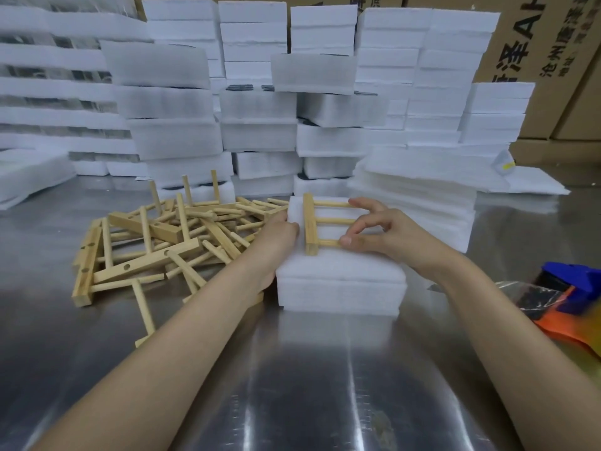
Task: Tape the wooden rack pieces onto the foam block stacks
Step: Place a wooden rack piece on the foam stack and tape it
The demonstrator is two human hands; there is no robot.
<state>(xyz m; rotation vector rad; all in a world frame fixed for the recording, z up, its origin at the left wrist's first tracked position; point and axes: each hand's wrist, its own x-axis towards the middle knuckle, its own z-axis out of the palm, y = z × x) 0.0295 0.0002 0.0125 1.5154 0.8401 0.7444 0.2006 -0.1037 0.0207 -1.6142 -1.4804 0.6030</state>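
Our L hand [279, 229] grips the 9 o'clock edge of the foam block stack [338, 281], forearm coming in from 7 o'clock. R hand [383, 229] arches over the wooden rack piece [310, 222] lying flat on top, thumb & fingertip pinching its near dowel end. Loose rack pile [156, 236] on the worktop [292, 385] at 9 o'clock.
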